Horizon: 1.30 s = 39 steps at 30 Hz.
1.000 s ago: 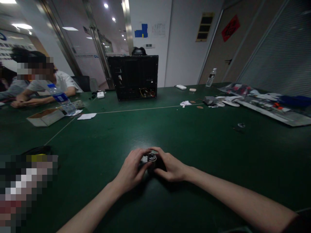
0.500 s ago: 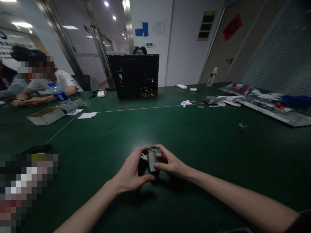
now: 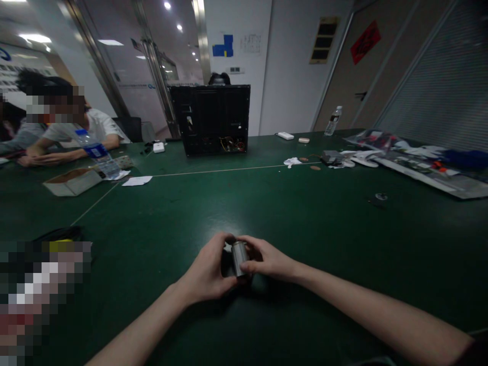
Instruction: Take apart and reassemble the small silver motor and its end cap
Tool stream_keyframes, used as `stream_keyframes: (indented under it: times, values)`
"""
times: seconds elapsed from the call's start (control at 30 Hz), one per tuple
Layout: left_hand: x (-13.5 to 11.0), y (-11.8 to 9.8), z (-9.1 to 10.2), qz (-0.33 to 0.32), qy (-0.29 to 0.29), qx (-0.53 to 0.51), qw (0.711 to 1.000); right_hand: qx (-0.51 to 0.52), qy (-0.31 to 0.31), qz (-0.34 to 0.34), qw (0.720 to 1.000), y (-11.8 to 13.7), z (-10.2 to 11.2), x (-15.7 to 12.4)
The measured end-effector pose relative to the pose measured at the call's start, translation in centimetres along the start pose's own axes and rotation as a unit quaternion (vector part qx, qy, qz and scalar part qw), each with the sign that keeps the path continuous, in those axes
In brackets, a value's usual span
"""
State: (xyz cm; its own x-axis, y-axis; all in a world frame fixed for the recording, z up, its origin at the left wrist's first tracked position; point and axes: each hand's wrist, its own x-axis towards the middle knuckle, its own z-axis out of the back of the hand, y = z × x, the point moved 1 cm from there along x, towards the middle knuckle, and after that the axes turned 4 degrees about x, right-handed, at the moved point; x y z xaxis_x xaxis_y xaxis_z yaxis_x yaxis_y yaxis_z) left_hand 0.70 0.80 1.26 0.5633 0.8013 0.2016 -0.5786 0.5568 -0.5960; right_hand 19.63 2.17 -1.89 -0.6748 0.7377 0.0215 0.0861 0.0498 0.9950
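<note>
Green tabletop (image 3: 198, 203) is seen in the head view; over its near part, well in from the far edge, a grey metal cylinder (image 3: 238, 254) is held slightly tilted. It is pinched by the right hand (image 3: 271, 262), thumb laid against its side. Its other side is cupped by the loosely curved left hand (image 3: 208, 268); whether it is gripped there cannot be told. Near the far edge a black casing (image 3: 213, 117) is propped upright
</note>
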Motion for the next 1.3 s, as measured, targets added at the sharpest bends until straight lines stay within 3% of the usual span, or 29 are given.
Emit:
stream_keyframes:
  times: [0.2, 0.47, 1.0, 1.13, 1.3]
  values:
    - [0.00, -0.28, 0.27, -0.016, 0.023, -0.006, 1.000, -0.112, -0.010, 0.013, 0.994, 0.21, -0.03, -0.02]
    - [0.04, 0.11, -0.11, -0.051, -0.003, 0.011, 0.999, -0.232, -0.038, 0.049, 0.971, 0.59, -0.39, -0.29]
    - [0.09, -0.02, -0.16, -0.053, 0.004, 0.023, 0.998, -0.219, -0.071, 0.025, 0.973, 0.23, -0.68, -0.34]
    - [0.20, 0.10, -0.17, -0.040, -0.012, 0.020, 0.999, -0.193, -0.082, 0.003, 0.978, 0.14, -0.61, -0.32]
    - [0.20, 0.48, -0.24, -0.025, -0.029, 0.011, 0.999, -0.106, -0.052, 0.004, 0.993, 0.04, -0.49, -0.24]
